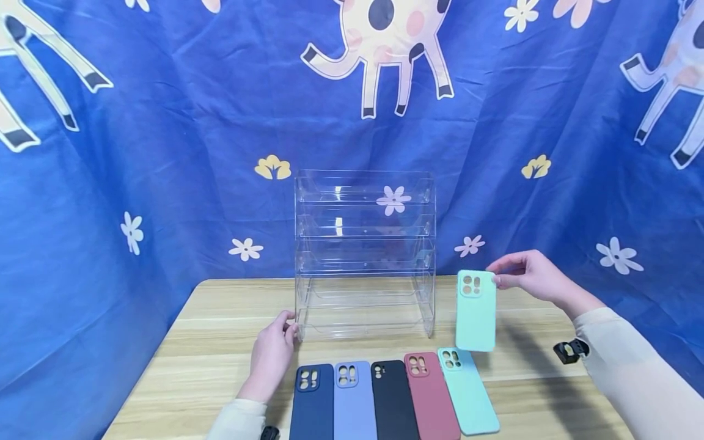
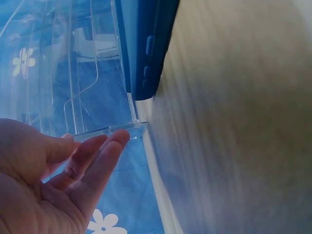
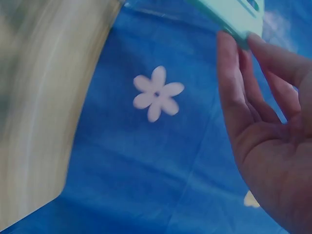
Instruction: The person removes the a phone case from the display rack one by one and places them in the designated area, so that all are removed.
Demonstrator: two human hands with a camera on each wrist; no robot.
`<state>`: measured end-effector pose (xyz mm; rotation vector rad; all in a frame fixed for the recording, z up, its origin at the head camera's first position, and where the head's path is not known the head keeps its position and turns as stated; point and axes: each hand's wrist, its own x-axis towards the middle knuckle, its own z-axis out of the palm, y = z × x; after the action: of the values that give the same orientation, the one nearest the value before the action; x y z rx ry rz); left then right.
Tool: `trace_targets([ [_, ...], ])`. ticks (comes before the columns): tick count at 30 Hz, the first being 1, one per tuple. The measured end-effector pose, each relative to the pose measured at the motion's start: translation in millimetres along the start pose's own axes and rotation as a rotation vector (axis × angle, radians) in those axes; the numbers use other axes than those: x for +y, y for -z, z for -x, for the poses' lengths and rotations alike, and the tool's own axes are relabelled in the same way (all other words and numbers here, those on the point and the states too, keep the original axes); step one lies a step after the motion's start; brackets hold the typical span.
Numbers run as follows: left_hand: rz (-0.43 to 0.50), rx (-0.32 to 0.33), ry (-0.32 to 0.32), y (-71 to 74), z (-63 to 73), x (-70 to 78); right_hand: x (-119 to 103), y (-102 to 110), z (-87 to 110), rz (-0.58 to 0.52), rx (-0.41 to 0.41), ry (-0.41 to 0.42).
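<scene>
My right hand (image 1: 525, 275) pinches a mint-green phone case (image 1: 476, 311) by its upper right corner, between thumb and fingertips. That case hangs upright above the table, its camera cutouts at the top; only its corner shows in the right wrist view. Against the lower left side of a clear plastic tiered rack (image 1: 365, 315) rests my left hand (image 1: 273, 348); its fingers (image 2: 100, 170) are fairly straight at the wall's edge. In front of the rack lie a navy case (image 1: 312, 406), a periwinkle case (image 1: 355, 406), a black case (image 1: 395, 403), a dusty-red case (image 1: 432, 397) and another mint case (image 1: 470, 394).
The rack stands on a light wood table (image 1: 220, 330), with several stacked tiers. Behind it hangs a blue curtain (image 1: 192, 153) printed with flowers and animals. A small black device (image 1: 571, 351) is strapped at the right wrist.
</scene>
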<state>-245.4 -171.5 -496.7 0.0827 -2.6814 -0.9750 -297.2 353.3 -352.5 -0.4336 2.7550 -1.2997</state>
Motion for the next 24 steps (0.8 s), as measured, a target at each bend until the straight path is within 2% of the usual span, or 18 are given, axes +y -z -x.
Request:
trace_targets([
  [10,0.004,-0.008,0.007,-0.2,-0.7,-0.5,55,3,22.0,-0.097,-0.193,-0.027],
  [14,0.001,-0.009,0.003,-0.2,-0.6,-0.7,75,-4,28.5,-0.120,-0.228,-0.045],
  [20,0.005,-0.003,-0.007,-0.6,-1.6,-0.9,101,-18,34.9,-0.154,-0.282,-0.018],
  [24,-0.005,-0.004,-0.006,-1.3,-1.3,-1.2,112,-29,40.4,-0.197,-0.311,-0.061],
])
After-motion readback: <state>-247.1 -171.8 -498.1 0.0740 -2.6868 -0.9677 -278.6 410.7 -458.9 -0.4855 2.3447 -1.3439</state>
